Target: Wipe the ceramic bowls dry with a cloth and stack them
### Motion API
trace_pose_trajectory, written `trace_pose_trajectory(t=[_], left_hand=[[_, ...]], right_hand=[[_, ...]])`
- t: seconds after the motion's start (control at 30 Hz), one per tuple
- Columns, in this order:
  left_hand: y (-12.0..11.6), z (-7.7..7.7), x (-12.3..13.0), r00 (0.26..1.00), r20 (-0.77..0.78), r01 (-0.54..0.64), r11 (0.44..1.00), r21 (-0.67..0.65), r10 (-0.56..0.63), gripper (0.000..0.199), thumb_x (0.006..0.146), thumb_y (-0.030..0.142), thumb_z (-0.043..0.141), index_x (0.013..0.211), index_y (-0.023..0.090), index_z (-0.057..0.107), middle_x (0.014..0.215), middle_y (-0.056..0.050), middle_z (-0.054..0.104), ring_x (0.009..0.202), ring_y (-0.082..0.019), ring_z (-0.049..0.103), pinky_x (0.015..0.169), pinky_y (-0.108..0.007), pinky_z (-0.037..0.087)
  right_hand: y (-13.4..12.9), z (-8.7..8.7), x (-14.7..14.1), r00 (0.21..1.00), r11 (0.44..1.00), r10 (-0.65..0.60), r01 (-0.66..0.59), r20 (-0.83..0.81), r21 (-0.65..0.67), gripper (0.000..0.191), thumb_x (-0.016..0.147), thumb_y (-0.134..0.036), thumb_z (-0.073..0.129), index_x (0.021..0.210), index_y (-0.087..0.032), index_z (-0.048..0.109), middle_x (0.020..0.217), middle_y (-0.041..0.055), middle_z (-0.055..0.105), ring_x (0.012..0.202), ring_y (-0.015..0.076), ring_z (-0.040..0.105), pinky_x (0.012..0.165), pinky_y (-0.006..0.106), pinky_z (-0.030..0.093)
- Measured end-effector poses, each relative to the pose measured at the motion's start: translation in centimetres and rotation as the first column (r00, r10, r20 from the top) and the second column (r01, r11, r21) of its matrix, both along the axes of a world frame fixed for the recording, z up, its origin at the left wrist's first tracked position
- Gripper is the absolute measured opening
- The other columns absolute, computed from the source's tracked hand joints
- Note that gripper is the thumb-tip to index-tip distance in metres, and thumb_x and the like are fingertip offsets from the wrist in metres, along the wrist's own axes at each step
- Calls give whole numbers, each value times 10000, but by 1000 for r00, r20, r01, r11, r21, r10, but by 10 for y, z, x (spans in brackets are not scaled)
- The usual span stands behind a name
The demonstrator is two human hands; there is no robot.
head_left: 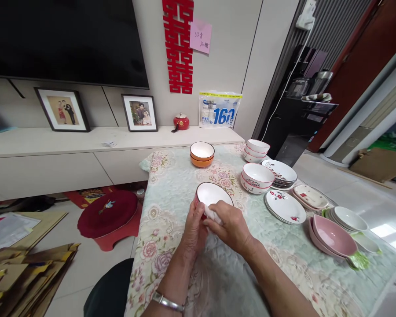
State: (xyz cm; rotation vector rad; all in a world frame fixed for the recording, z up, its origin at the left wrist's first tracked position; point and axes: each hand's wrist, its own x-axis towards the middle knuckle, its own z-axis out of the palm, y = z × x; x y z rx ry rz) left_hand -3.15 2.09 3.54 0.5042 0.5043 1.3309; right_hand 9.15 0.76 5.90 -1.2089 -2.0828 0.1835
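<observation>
A bowl with a white inside, a dark rim and a reddish outside is tilted up over the table's near half. My left hand grips its left side, thumb near the rim. In my right hand is a bunched white cloth, pressed against the near side of the bowl. The fingers of my right hand are closed round the cloth, and part of the bowl's near wall is hidden behind both hands. Beyond it stand stacked orange bowls with white insides.
On the right stand white red-rimmed bowls, more bowls, patterned plates, flowered plates, rectangular dishes and pink bowls. A floral cloth covers the table. A red stool is at left.
</observation>
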Motion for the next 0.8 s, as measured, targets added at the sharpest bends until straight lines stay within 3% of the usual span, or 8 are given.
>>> trace_pose_trajectory(t=[0.07,0.2,0.33,0.4,0.47,0.57,0.67,0.8], left_hand=[[-1,1,-1,999,-14,-40,999,-12,40,440,788,390,697,1175,209,595,1115,-50,689,949,-191,659,862,-310,490],[0,3,-2,995,-19,-101,995,-5,101,467,782,329,686,1217,199,580,1108,-52,696,982,-213,659,895,-334,484],[2,-2,0,997,-42,-58,997,43,60,526,776,332,681,1271,195,564,1264,-85,645,1141,-264,609,964,-369,466],[3,-6,1,996,-79,-26,998,55,30,542,777,328,685,1289,202,557,1329,-88,607,1190,-275,582,997,-383,452],[2,-8,2,994,-112,17,998,63,-10,539,787,328,679,1298,210,556,1360,-90,586,1228,-287,556,1027,-403,436],[0,-9,3,991,-126,55,994,89,-44,514,808,339,650,1298,205,564,1376,-92,576,1291,-295,503,1083,-420,393],[-2,-8,4,991,-128,61,992,106,-47,501,822,339,628,1298,198,560,1395,-95,559,1313,-296,482,1100,-429,381],[-4,-8,6,984,-176,48,992,118,-27,514,816,326,640,1307,210,541,1395,-95,559,1292,-294,506,1100,-447,385]], right_hand=[[-3,9,-1,992,987,105,-95,75,-127,159,901,-361,600,872,-204,597,808,14,599,725,158,547,639,260,398],[-4,22,8,956,908,290,-264,35,-326,187,953,-376,529,927,-205,598,895,15,611,821,150,554,713,247,420],[2,19,20,958,887,287,-265,3,-378,244,998,-350,438,897,-215,615,873,10,618,845,153,553,762,270,428],[6,11,22,987,936,162,-151,9,-319,217,989,-342,451,956,-221,628,897,29,623,867,177,555,776,304,440],[10,3,21,1000,988,26,-28,-13,-154,205,957,-323,504,1092,-215,615,983,70,623,950,218,547,832,360,447],[12,-3,16,1000,998,6,-6,-8,68,350,894,-312,599,1227,-208,568,1152,111,591,1120,275,485,946,439,408],[12,-3,15,991,996,-26,15,130,84,406,836,-288,667,1231,-241,587,1258,106,535,1168,310,435,967,484,378],[14,-6,18,975,996,-85,85,207,9,325,867,-161,581,1187,-196,621,1113,120,550,1023,261,485,875,407,438]])
